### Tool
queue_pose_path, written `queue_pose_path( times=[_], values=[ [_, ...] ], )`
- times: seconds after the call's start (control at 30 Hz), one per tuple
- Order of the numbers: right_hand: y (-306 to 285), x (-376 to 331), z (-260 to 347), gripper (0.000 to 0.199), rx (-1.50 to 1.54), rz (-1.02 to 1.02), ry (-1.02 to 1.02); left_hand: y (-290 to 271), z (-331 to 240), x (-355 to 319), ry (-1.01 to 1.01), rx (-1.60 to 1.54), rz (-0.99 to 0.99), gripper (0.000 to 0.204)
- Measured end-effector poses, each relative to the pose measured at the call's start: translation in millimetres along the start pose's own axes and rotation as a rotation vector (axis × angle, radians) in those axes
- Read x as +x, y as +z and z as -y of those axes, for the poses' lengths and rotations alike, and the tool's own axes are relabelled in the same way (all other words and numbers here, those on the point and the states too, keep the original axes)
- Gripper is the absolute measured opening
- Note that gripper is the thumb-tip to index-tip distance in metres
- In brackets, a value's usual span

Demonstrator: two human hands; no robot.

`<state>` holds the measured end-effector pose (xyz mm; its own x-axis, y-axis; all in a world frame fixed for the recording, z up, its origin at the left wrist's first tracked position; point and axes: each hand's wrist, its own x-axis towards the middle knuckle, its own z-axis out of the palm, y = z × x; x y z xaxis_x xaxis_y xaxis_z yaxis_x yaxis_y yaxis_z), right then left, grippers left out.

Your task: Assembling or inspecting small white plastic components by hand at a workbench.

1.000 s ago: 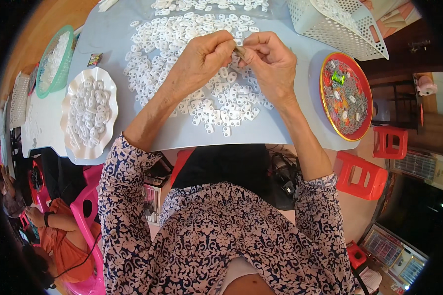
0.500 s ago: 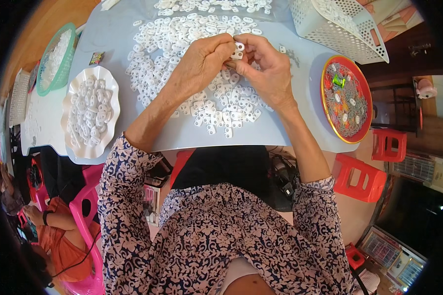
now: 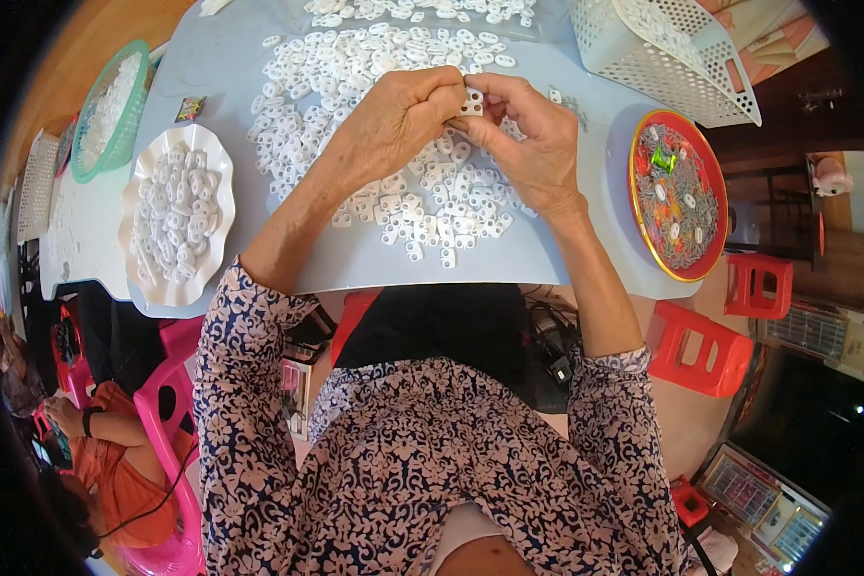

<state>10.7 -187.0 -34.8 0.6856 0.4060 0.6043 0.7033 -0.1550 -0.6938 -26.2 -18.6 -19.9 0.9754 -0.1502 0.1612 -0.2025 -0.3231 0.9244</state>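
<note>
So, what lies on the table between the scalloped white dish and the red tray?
In the head view: a pile of white pieces, with the left hand and right hand over part of it.

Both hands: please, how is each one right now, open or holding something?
Left hand: closed, holding white holed plastic; grip partly hidden.
Right hand: also closed, holding the same plastic.

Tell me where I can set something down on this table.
Bare table lies between the right forearm and red tray, and between the left forearm and wavy dish. White pieces crowd the middle around the left hand and right hand.
</note>
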Motion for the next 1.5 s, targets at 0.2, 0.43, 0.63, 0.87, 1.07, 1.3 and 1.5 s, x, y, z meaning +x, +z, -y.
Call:
queue_pose_path(
  times=[0.2,0.43,0.63,0.87,1.07,1.3,1.5],
  values=[
    [-0.9,0.6,5.4,0.029,-0.023,0.013,0.008,7.2,4.1,-1.6,0.007,-0.09,-0.054,0.026],
    [-3.2,-1.5,3.1,0.025,-0.018,0.025,0.029,17.3,6.3,-3.5,0.101,-0.045,-0.132,0.024],
    [-5.8,-1.8,6.3,0.023,-0.003,0.051,0.029,17.4,-1.3,-6.5,0.059,-0.023,-0.129,0.024],
    [-6.9,-1.2,7.0,0.02,-0.054,0.046,-0.027,15.8,-4.6,-9.2,0.02,-0.023,-0.07,0.025],
    [-8.4,-0.2,1.1,0.016,-0.053,0.011,-0.105,18.4,-5.6,-9.3,-0.016,-0.054,-0.056,0.025],
    [-4.2,-2.1,-1.7,0.021,0.367,0.099,0.248,17.6,10.1,-3.0,0.065,-0.114,-0.117,0.027],
    [-10.2,2.4,-0.4,0.019,0.362,0.117,0.315,10.8,10.8,-2.5,0.086,-0.06,-0.093,0.028]
  ],
)
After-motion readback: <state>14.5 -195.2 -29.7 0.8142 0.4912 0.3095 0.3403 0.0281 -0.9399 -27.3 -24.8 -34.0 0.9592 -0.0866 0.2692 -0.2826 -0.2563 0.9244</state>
